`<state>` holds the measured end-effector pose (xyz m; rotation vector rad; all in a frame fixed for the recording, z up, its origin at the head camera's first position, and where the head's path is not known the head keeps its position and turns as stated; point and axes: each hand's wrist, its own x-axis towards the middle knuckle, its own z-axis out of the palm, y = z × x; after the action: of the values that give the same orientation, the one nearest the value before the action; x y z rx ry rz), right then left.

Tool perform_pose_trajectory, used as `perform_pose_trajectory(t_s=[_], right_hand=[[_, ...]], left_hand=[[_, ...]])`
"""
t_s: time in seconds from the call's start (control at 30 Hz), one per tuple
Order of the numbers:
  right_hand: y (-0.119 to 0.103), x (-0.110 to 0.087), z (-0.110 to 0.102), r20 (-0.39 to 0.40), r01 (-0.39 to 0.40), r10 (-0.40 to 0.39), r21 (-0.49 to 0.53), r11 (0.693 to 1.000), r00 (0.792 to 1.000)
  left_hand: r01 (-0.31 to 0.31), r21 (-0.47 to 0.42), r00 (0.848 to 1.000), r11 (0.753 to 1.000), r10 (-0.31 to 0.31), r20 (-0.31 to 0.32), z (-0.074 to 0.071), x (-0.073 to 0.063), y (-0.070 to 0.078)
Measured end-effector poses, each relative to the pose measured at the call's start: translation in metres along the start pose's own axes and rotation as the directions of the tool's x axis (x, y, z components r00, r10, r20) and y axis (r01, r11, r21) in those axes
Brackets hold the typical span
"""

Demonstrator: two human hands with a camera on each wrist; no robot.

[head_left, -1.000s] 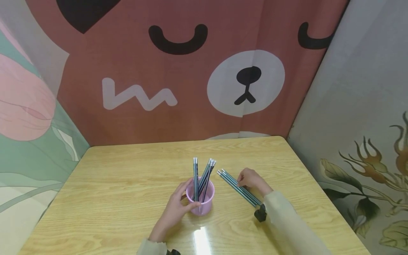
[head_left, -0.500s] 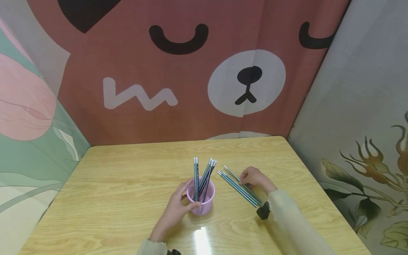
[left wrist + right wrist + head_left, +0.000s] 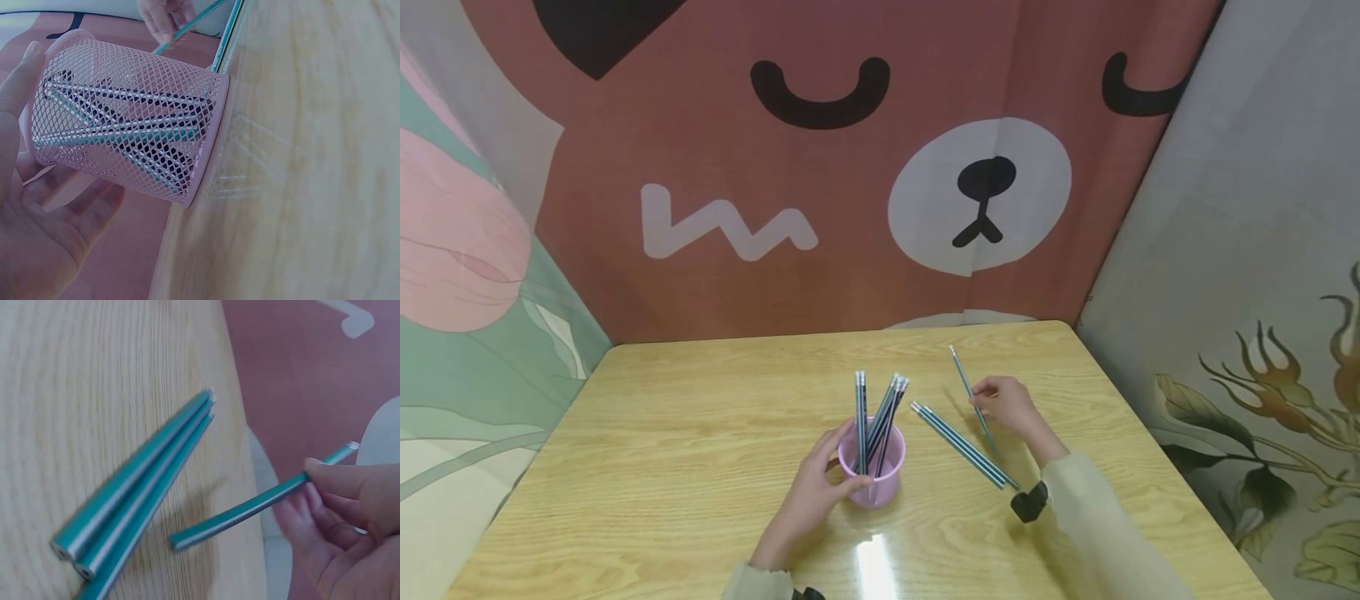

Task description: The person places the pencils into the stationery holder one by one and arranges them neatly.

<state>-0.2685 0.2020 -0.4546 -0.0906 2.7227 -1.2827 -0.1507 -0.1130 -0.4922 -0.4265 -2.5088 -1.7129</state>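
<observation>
A pink mesh pencil cup [image 3: 891,485] stands upright on the table, several striped pencils [image 3: 125,134] leaning inside it. My left hand [image 3: 808,490] holds the cup near its rim, thumb on the near side and fingers round the left. Between thumb and fingers, my right hand [image 3: 1011,407] pinches one green pencil [image 3: 250,506] above the table, its white-tipped end pointing away. To the right of the cup lie three green pencils [image 3: 140,481] side by side, slanted, just left of the right hand.
The wooden table [image 3: 700,417] ends at a back edge against a bear-patterned curtain [image 3: 850,292]. A grey floral curtain [image 3: 1225,333] hangs along the right side. Light glares off the tabletop below the cup.
My right hand has separated one pencil from the row, moved it slightly right and lifted it off the table. The left hand and cup have stayed put.
</observation>
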Motion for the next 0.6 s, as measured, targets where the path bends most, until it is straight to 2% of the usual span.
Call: perform_pose_trajectory(t_s=[0.13, 0.27, 0.43, 0.6], right_hand=[[-0.008, -0.009, 0.002, -0.105, 0.072, -0.064, 0.074, 0.995, 0.992], [-0.019, -0.018, 0.005, -0.210, 0.134, -0.096, 0.175, 0.975, 0.973], [-0.036, -0.032, 0.011, -0.296, 0.185, -0.087, 0.322, 0.929, 0.951], [-0.055, -0.044, 0.016, -0.361, 0.255, -0.091, 0.437, 0.862, 0.928]], left_hand=[[-0.024, 0.003, 1.000, 1.000, 0.024, 0.006, 0.000, 0.000, -0.001], [-0.027, 0.004, 1.000, 1.000, 0.027, 0.008, 0.000, 0.001, -0.001], [0.001, -0.008, 1.000, 1.000, -0.001, 0.001, 0.001, 0.000, 0.000], [0.016, -0.012, 1.000, 1.000, -0.016, -0.003, 0.001, 0.000, 0.000]])
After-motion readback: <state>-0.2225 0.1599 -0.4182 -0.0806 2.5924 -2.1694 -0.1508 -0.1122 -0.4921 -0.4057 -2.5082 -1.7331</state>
